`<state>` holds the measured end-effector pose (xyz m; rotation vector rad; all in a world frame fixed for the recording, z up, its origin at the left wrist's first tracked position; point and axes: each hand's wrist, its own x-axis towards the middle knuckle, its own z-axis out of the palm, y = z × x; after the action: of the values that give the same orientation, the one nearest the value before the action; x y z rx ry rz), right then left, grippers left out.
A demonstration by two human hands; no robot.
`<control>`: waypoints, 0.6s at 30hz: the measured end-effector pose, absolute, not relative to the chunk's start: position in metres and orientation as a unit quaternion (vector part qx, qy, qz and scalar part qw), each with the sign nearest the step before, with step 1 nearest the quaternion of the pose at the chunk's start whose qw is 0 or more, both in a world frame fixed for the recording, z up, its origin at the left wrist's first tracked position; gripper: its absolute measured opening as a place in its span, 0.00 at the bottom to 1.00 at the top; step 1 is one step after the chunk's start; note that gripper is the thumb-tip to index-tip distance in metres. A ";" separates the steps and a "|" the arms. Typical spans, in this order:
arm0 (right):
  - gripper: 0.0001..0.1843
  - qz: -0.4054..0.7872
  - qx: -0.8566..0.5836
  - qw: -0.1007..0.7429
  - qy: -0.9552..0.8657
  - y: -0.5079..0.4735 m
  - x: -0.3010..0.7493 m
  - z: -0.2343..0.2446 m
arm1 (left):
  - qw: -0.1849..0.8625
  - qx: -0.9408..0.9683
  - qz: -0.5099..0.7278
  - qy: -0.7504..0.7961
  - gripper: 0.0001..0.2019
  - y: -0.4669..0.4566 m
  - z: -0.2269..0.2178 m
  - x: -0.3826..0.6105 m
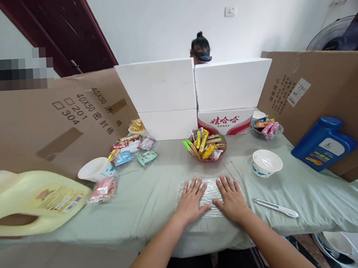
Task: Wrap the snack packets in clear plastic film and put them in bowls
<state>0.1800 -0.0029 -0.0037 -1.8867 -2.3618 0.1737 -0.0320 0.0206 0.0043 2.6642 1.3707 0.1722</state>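
Note:
My left hand [192, 201] and my right hand [231, 197] lie flat, fingers spread, on a crinkled sheet of clear plastic [212, 187] at the table's front. Neither hand grips anything. Just beyond the plastic stands a reddish-brown bowl [208, 159] heaped with wrapped snacks [204, 142]. To the right of my right hand lies a white tool with a long slotted end [275, 207], perhaps tongs or a peeler. Behind it is a white paper bowl [267, 161] with a blue pattern.
White boxes [166, 86] and cardboard panels [320, 90] wall the table. Snack packets [122, 151] and a tilted paper bowl [95, 168] sit left, near a pale yellow jug [44, 201]. A blue bottle [323, 142] leans right, near a snack-filled plastic bowl [267, 130]. Someone [201, 49] is behind the boxes.

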 end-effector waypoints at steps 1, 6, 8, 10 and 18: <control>0.43 0.053 -0.637 0.056 -0.767 -0.005 0.184 -0.006 | 0.060 0.879 0.056 0.471 0.37 0.022 0.002 -0.044; 0.44 0.033 -0.662 0.060 -0.746 -0.008 0.188 -0.008 | 0.005 0.836 0.077 0.543 0.32 0.024 -0.006 -0.105; 0.43 0.024 -0.662 0.067 -0.746 -0.010 0.186 -0.006 | -0.008 0.824 0.114 0.556 0.29 0.018 -0.001 -0.115; 0.40 0.009 -0.636 0.088 -0.767 -0.016 0.189 -0.003 | -0.002 0.845 0.159 0.511 0.23 0.008 0.008 -0.116; 0.25 0.017 -0.463 0.150 -0.873 -0.070 0.249 -0.004 | 0.075 0.924 0.196 0.319 0.12 -0.027 0.024 -0.111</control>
<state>0.2490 -0.0697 -0.0040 -1.3302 -2.5099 0.0484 -0.1111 -0.0271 0.0241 2.7722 0.9577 0.5892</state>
